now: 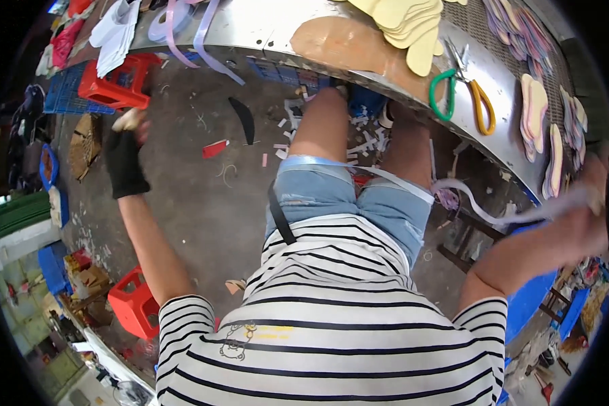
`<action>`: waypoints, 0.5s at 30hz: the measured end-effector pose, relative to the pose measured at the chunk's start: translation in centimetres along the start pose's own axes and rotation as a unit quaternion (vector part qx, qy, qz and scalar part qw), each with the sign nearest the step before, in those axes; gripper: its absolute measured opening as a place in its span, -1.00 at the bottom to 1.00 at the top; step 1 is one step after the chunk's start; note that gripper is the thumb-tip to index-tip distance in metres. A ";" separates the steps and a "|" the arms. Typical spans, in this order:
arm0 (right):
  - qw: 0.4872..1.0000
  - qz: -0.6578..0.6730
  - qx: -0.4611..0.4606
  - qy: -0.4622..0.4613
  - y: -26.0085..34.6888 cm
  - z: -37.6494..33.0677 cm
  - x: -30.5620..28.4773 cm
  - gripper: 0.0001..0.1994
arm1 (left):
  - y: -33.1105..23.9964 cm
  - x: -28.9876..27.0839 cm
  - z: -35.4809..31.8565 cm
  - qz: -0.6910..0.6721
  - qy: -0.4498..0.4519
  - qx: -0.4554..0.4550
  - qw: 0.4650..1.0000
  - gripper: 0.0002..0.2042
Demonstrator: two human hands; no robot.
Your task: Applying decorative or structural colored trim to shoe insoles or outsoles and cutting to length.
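My left hand, in a black fingerless glove, is raised out to the left, below a red stool. Its fingers look curled together and are a little blurred; whatever they may hold cannot be made out. At the far right, my right hand is smeared by motion and closed on a pale, see-through ribbon. This strip sags from the hand down toward my right thigh. Across my lap lies a pale blue-white band of ribbon; whether both are one piece I cannot tell.
A metal worktable curves across the top, bearing scissors with green and yellow handles, cream insole-shaped pieces, white pieces and lilac ribbon. Red stools stand at left. Scraps litter the floor.
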State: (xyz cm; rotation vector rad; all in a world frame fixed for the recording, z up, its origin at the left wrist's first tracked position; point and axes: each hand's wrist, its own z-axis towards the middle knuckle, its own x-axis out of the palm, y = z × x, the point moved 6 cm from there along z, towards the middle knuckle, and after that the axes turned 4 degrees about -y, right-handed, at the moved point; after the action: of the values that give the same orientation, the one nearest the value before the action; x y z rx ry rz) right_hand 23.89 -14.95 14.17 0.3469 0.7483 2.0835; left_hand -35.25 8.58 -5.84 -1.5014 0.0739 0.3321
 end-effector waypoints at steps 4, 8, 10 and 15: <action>0.945 0.141 0.190 0.227 -2.8 -7.5 13.0 -0.61 | -13.4 20.1 -10.9 -0.103 0.380 0.072 0.916 -0.61; 0.912 0.175 0.274 0.251 -2.3 -12.2 17.9 -0.75 | -15.0 27.1 -12.8 -0.250 0.306 0.012 0.918 -0.76; 0.897 0.137 0.326 0.265 -2.9 -12.3 16.9 -0.79 | -14.8 27.9 -12.3 -0.255 0.279 0.006 0.926 -0.80; 0.800 0.195 0.415 0.386 -7.5 -15.7 12.4 -0.74 | -14.8 26.4 -10.9 -0.389 0.291 0.025 0.874 -0.80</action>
State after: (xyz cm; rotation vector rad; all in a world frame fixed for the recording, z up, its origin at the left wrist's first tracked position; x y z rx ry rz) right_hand 13.73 -7.62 -3.14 0.0860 2.2753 2.1325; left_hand -4.52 1.81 0.95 -1.4117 -0.0491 -0.7749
